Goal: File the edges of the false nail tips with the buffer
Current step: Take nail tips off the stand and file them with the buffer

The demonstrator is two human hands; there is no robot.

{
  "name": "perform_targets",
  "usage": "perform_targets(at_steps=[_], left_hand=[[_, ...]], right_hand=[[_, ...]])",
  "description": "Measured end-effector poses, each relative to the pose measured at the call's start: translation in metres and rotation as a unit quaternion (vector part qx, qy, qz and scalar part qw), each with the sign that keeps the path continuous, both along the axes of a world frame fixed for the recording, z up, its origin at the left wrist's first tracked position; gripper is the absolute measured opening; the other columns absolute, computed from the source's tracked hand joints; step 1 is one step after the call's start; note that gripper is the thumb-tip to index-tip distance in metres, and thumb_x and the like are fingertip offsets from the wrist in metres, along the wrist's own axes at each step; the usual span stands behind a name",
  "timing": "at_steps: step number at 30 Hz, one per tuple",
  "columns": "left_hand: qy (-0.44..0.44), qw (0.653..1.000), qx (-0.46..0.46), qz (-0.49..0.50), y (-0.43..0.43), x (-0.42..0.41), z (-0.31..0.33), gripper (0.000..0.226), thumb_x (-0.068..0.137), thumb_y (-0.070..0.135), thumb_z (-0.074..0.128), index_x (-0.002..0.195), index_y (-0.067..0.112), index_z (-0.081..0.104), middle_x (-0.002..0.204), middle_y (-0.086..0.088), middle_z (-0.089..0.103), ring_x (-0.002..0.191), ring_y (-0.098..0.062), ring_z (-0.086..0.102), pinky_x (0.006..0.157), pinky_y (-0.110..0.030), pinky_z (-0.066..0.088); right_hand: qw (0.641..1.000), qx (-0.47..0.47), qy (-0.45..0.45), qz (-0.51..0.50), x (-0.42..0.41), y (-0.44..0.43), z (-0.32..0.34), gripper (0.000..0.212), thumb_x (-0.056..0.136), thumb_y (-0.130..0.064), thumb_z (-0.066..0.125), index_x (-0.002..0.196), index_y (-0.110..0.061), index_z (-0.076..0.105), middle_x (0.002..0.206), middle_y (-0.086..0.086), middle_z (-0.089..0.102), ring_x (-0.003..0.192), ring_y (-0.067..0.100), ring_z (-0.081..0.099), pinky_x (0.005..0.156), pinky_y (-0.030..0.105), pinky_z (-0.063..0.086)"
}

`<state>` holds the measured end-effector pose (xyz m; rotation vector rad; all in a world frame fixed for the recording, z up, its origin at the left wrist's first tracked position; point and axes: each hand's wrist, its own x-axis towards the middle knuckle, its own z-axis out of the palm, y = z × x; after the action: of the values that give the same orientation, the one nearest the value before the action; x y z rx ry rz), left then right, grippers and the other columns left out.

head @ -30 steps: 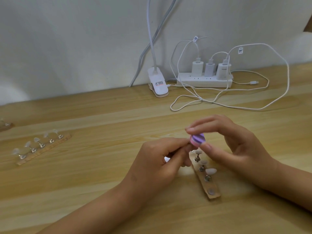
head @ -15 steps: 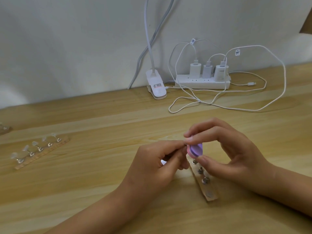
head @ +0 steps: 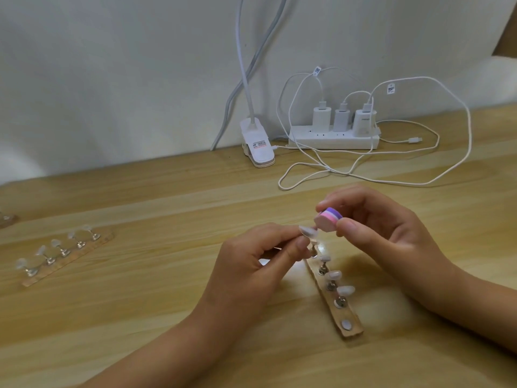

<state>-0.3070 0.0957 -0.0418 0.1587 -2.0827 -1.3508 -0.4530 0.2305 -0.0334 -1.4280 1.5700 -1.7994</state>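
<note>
My left hand (head: 251,264) pinches a clear false nail tip (head: 392,231) on its small metal stand, lifted just above the table. My right hand (head: 389,236) grips a small round buffer (head: 327,222) with pink and purple layers between thumb and forefinger. The buffer's pink face touches the right end of the held nail tip. Below the hands lies a wooden holder strip (head: 340,313) with three more nail tips (head: 333,275) standing on it and one bare magnet spot near its front end.
A second wooden strip (head: 67,254) with several clear nail tips lies at the left. At the back by the wall stand a white clip lamp base (head: 257,148), a white power strip (head: 333,140) with three chargers, and looping white cables (head: 372,179).
The right hand has tilted and raised the buffer, so its pink face now meets the nail tip's end. The held nail tip has come into plain view in the left fingers.
</note>
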Motion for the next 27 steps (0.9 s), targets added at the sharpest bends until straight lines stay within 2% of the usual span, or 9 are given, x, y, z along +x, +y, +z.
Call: perform_targets(at_steps=[3, 6, 10, 14, 16, 20, 22, 27], left_hand=[[-0.001, 1.0, 0.028, -0.01, 0.0003, 0.0004, 0.0003, 0.02, 0.085, 0.032, 0.07, 0.104, 0.036, 0.066, 0.082, 0.007, 0.073, 0.08, -0.01, 0.071, 0.075, -0.025, 0.055], [0.005, 0.998, 0.055, -0.011, 0.0005, 0.0012, -0.0002, 0.018, 0.08, 0.038, 0.07, 0.093, 0.032, 0.059, 0.081, 0.003, 0.074, 0.079, -0.014, 0.072, 0.076, -0.032, 0.057], [0.013, 0.999, 0.031, -0.024, 0.0003, 0.0008, -0.0012, 0.009, 0.083, 0.032, 0.07, 0.088, 0.031, 0.062, 0.081, 0.006, 0.074, 0.077, -0.011, 0.072, 0.071, -0.021, 0.054], [0.018, 0.999, 0.017, -0.022, -0.0001, 0.0005, -0.0032, 0.007, 0.084, 0.032, 0.07, 0.085, 0.034, 0.063, 0.08, 0.007, 0.074, 0.077, -0.011, 0.072, 0.071, -0.021, 0.055], [0.015, 1.0, 0.009, -0.02, -0.0001, 0.0003, -0.0043, 0.007, 0.083, 0.033, 0.07, 0.085, 0.033, 0.063, 0.08, 0.008, 0.074, 0.077, -0.01, 0.073, 0.071, -0.021, 0.055], [0.01, 1.0, 0.007, -0.019, -0.0004, 0.0003, -0.0048, 0.007, 0.083, 0.031, 0.07, 0.084, 0.032, 0.064, 0.079, 0.007, 0.074, 0.076, -0.01, 0.073, 0.069, -0.021, 0.056], [0.007, 1.0, 0.006, -0.019, -0.0005, 0.0004, -0.0055, 0.007, 0.083, 0.03, 0.071, 0.084, 0.028, 0.064, 0.079, 0.007, 0.074, 0.075, -0.011, 0.073, 0.069, -0.023, 0.057], [-0.003, 1.0, 0.014, -0.014, -0.0011, 0.0002, -0.0048, 0.01, 0.082, 0.036, 0.071, 0.084, 0.028, 0.065, 0.077, 0.006, 0.074, 0.073, -0.012, 0.073, 0.069, -0.027, 0.058]], right_hand=[[1.0, -0.004, -0.023, 0.009, -0.0005, 0.0006, 0.0005, 0.022, 0.083, -0.032, 0.069, 0.101, -0.02, 0.07, 0.096, 0.004, 0.072, 0.082, 0.006, 0.065, 0.076, 0.019, 0.051], [1.0, -0.009, -0.021, 0.011, -0.0008, 0.0018, 0.0002, 0.021, 0.085, -0.032, 0.06, 0.101, -0.022, 0.07, 0.095, 0.005, 0.073, 0.082, 0.006, 0.066, 0.076, 0.018, 0.051], [0.998, 0.014, -0.022, 0.057, 0.0011, 0.0023, -0.0006, 0.017, 0.09, -0.022, 0.066, 0.105, -0.015, 0.071, 0.101, 0.006, 0.074, 0.093, 0.012, 0.07, 0.08, 0.018, 0.052], [0.999, -0.01, 0.024, 0.031, 0.0029, 0.0037, -0.0005, 0.022, 0.091, -0.023, 0.06, 0.108, -0.012, 0.067, 0.105, 0.004, 0.07, 0.1, 0.018, 0.067, 0.087, 0.025, 0.052], [0.999, 0.003, 0.031, 0.031, 0.0028, 0.0029, -0.0005, 0.02, 0.091, -0.021, 0.064, 0.108, -0.012, 0.067, 0.105, 0.002, 0.069, 0.101, 0.018, 0.066, 0.088, 0.025, 0.051], [0.996, -0.013, 0.082, 0.027, 0.003, 0.0012, -0.0015, 0.021, 0.091, -0.02, 0.06, 0.109, -0.011, 0.065, 0.107, 0.002, 0.066, 0.103, 0.021, 0.064, 0.089, 0.025, 0.051], [0.996, -0.002, 0.078, 0.031, 0.0023, 0.0006, -0.0017, 0.02, 0.091, -0.02, 0.065, 0.109, -0.012, 0.066, 0.106, 0.001, 0.066, 0.102, 0.019, 0.065, 0.088, 0.025, 0.051], [0.99, -0.024, 0.138, 0.02, 0.0016, -0.0003, -0.0025, 0.024, 0.089, -0.019, 0.057, 0.109, -0.008, 0.065, 0.109, 0.011, 0.061, 0.106, 0.027, 0.061, 0.092, 0.037, 0.052]])
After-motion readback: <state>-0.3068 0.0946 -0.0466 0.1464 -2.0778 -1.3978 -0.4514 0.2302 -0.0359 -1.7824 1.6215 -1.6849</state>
